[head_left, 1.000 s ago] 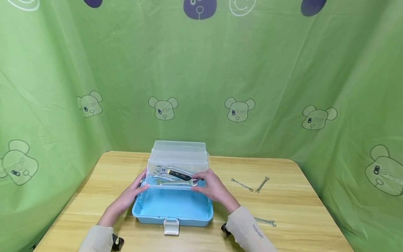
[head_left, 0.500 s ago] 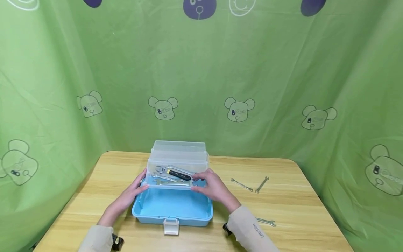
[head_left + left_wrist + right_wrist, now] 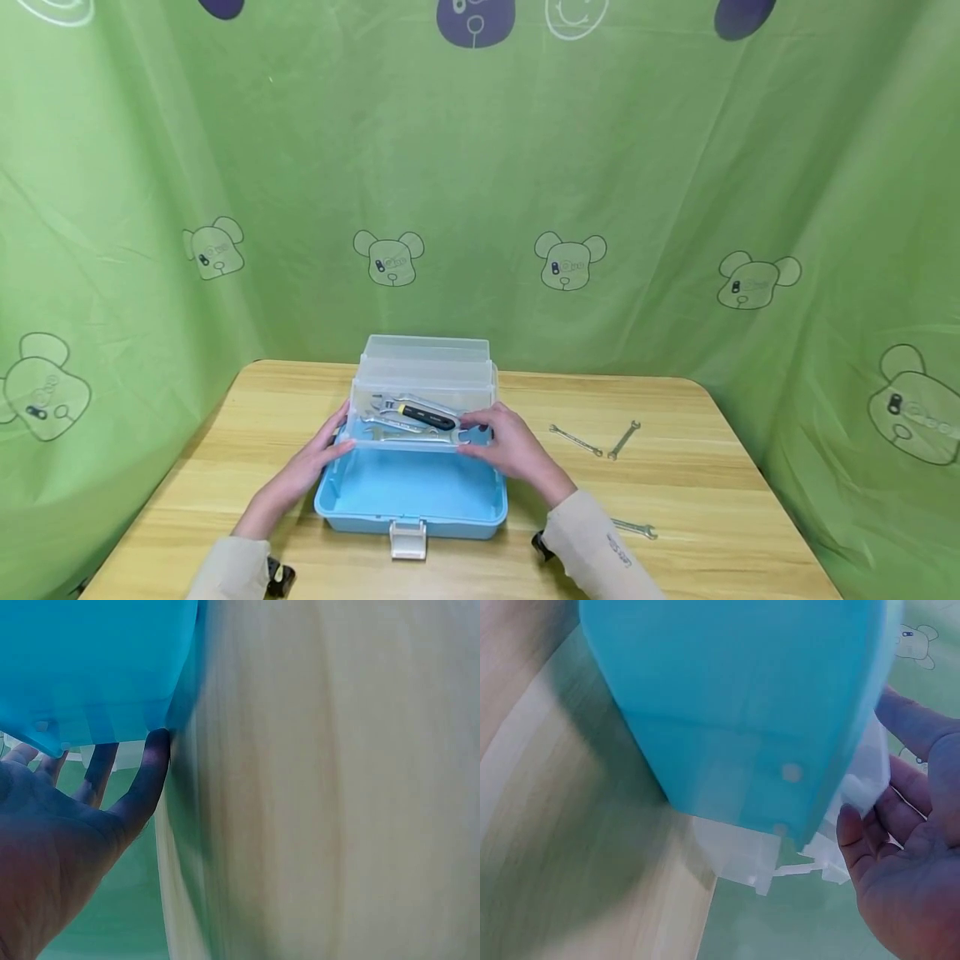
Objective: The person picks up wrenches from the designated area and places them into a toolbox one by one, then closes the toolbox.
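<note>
A light blue toolbox [image 3: 411,527] stands open, with stepped clear plastic trays raised over its back half. My left hand [image 3: 306,468] holds the left end of the front clear tray [image 3: 427,387], thumb at its front corner and fingers along the side. In the left wrist view, one fingertip of that hand meets the blue wall. My right hand [image 3: 510,446] grips the tray's right end, thumb at the front edge and other fingers bent over the end. Several wrenches [image 3: 401,423] and a black-and-yellow handle [image 3: 427,417] lie in the tray. The right fingers overlap the wrench ends.
Two small wrenches [image 3: 576,440] lie on the wooden table [image 3: 712,500] to the right. Another wrench [image 3: 636,528] lies nearer, partly behind the right sleeve. A white latch [image 3: 408,542] hangs at the box's front. Green curtains [image 3: 480,167] surround the table.
The right fingers have shifted very slightly at the tray's right end. Left hand, toolbox and loose wrenches stay in place.
</note>
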{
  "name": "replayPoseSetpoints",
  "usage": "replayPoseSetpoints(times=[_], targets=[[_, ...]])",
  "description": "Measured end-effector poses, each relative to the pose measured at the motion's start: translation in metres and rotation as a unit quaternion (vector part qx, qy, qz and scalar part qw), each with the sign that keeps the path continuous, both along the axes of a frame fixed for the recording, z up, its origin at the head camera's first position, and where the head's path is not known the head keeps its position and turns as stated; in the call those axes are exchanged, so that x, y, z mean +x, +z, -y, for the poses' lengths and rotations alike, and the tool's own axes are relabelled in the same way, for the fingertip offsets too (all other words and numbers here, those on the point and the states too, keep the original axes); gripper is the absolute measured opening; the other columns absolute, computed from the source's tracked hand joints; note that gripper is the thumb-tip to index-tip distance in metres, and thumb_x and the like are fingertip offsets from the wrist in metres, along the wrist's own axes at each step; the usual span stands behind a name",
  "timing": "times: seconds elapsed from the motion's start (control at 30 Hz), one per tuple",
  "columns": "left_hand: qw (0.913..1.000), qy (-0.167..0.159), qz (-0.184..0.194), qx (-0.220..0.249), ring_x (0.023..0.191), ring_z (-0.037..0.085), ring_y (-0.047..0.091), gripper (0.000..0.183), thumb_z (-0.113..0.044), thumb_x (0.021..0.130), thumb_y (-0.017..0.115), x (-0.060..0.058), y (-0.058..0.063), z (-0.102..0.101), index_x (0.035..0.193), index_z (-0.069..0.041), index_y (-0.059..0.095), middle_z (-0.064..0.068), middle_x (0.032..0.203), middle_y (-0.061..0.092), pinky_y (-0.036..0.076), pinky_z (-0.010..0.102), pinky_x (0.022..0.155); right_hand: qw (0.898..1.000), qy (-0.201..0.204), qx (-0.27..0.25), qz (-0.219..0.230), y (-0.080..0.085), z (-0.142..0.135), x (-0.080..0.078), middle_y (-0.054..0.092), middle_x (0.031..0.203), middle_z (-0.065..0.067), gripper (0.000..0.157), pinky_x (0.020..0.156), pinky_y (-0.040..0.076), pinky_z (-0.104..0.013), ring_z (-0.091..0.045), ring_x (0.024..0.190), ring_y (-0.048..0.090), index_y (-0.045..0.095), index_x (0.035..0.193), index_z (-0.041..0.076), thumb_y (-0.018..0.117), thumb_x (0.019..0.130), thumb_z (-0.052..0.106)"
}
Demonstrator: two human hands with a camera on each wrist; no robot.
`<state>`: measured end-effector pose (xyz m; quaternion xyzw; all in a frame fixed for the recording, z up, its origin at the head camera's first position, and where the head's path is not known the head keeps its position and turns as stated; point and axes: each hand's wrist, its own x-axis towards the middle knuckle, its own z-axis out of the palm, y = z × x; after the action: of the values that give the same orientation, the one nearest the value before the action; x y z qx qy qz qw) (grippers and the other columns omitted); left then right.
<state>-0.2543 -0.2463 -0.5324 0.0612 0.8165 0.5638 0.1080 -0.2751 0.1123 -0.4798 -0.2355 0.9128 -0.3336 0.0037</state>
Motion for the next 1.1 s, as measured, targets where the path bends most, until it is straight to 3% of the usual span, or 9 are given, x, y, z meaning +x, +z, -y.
replayPoseSetpoints(times=[0.27, 0.43, 0.6, 0.73, 0.9, 1.1], targets=[[1.0, 0.0, 0.0, -0.002, 0.159, 0.047, -0.004, 0.08, -0.046, 0.106, 0.053, 0.001, -0.002, 0.0, 0.168, -0.032, 0.004, 0.016, 0.175, 0.0, -0.001, 0.075, 0.121, 0.996, 0.039, -0.084, 0.018, 0.018, -0.02, 0.015, 0.072, 0.124, -0.007, 0.037, 0.088, 0.058, -0.039, -0.02, 0.104, 0.065, 0.071, 0.13, 0.008, 0.075, 0.096, 0.022], [0.9999, 0.004, 0.007, -0.008, 0.159, 0.046, -0.005, 0.081, -0.05, 0.106, 0.051, 0.001, -0.004, 0.001, 0.168, -0.032, 0.002, 0.013, 0.176, -0.001, -0.001, 0.075, 0.121, 0.994, 0.025, -0.11, 0.016, 0.028, -0.05, 0.021, 0.072, 0.125, -0.011, 0.035, 0.092, 0.057, -0.031, -0.023, 0.106, 0.066, 0.07, 0.13, 0.008, 0.074, 0.096, 0.019], [0.9999, 0.005, 0.007, -0.011, 0.159, 0.046, -0.004, 0.081, -0.051, 0.106, 0.051, 0.0, -0.003, 0.001, 0.168, -0.033, 0.002, 0.013, 0.176, -0.002, -0.001, 0.076, 0.12, 0.987, -0.023, -0.157, 0.034, 0.021, -0.094, 0.017, 0.072, 0.127, -0.014, 0.033, 0.093, 0.055, -0.024, -0.026, 0.11, 0.068, 0.069, 0.13, 0.009, 0.071, 0.098, 0.019], [0.9999, 0.007, 0.008, -0.014, 0.159, 0.046, -0.004, 0.081, -0.051, 0.106, 0.051, 0.001, -0.002, 0.002, 0.168, -0.033, 0.001, 0.014, 0.176, -0.002, -0.001, 0.076, 0.12, 0.977, -0.084, -0.186, 0.059, 0.012, -0.129, 0.01, 0.071, 0.127, -0.016, 0.035, 0.087, 0.057, -0.024, -0.025, 0.109, 0.068, 0.068, 0.132, 0.006, 0.07, 0.1, 0.019], [0.9999, 0.003, 0.003, -0.011, 0.159, 0.048, -0.004, 0.081, -0.049, 0.106, 0.051, 0.001, -0.001, 0.0, 0.168, -0.031, 0.002, 0.016, 0.175, -0.001, -0.002, 0.076, 0.12, 0.969, -0.161, -0.172, 0.075, -0.006, -0.165, 0.0, 0.071, 0.124, -0.018, 0.039, 0.087, 0.059, -0.026, -0.02, 0.105, 0.067, 0.064, 0.136, 0.002, 0.068, 0.101, 0.019], [1.0, -0.004, -0.002, -0.005, 0.159, 0.048, -0.006, 0.08, -0.046, 0.106, 0.052, 0.0, 0.0, -0.002, 0.168, -0.031, 0.003, 0.016, 0.175, -0.001, -0.003, 0.076, 0.12, 0.965, -0.206, -0.129, 0.098, -0.033, -0.189, -0.002, 0.07, 0.12, -0.021, 0.04, 0.081, 0.058, -0.026, -0.024, 0.1, 0.067, 0.062, 0.134, -0.005, 0.067, 0.101, 0.017]])
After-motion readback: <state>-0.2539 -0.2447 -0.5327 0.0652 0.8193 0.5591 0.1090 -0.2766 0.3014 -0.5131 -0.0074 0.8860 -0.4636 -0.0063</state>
